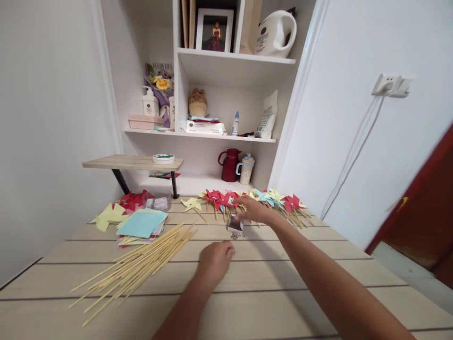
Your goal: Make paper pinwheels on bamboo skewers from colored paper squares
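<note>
My right hand [253, 210] reaches forward over the table to a row of paper pinwheels [255, 199] in red, yellow and blue on wooden sticks; its fingers rest on them. Just below that hand stands a small open box of pins [235, 228]. My left hand [215, 261] lies on the table [283, 302] near the box, fingers curled, nothing visibly in it. A single yellow pinwheel [191, 204] lies to the left of the row.
A pile of bamboo skewers [141, 267] lies at the left front. Stacked coloured paper squares [141, 225], yellow and red folded pieces [122, 208] sit behind. A small riser shelf [132, 163], wall shelves with a red jug [230, 165], a power socket [391, 86] at right.
</note>
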### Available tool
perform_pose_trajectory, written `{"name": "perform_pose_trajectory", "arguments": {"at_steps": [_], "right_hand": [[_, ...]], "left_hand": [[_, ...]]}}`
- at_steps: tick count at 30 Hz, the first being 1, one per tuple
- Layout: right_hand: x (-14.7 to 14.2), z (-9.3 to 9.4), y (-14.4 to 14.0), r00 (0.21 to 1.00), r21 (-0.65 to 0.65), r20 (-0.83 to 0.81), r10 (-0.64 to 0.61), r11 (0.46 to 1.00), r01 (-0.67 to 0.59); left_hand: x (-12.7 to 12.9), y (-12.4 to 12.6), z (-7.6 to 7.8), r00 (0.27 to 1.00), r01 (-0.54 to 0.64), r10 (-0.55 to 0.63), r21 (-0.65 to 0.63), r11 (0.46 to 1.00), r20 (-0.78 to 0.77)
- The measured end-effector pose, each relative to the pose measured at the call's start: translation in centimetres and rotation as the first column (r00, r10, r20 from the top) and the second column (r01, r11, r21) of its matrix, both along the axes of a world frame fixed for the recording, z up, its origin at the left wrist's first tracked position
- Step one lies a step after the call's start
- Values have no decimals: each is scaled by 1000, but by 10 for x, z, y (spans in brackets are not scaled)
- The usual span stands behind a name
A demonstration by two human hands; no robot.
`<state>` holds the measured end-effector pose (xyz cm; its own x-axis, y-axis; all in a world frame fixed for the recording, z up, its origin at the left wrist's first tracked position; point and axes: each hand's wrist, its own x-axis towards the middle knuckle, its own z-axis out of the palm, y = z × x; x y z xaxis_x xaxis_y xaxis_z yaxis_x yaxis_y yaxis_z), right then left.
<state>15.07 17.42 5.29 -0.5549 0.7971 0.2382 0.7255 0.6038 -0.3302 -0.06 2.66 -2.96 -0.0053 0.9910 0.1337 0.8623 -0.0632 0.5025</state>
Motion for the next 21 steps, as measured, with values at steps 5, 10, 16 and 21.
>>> {"name": "perform_pose_trajectory", "arguments": {"at_steps": [5, 10, 16, 21], "right_hand": [[-3, -42, 7, 999, -81, 5, -48, 996, 48], [-3, -49, 19, 993, -71, -5, -121, 990, 120], [8, -48, 26, 989, -85, 10, -146, 986, 146], [15, -47, 18, 997, -161, 66, -29, 986, 39]], "left_hand": [[0, 4, 0, 998, -70, 70, -11, 998, -5], [-2, 4, -3, 999, -37, 37, -2, 999, 3], [-1, 3, -3, 1000, -8, 8, -2, 1000, 1], [0, 3, -4, 1000, -14, 14, -3, 1000, -14]]}}
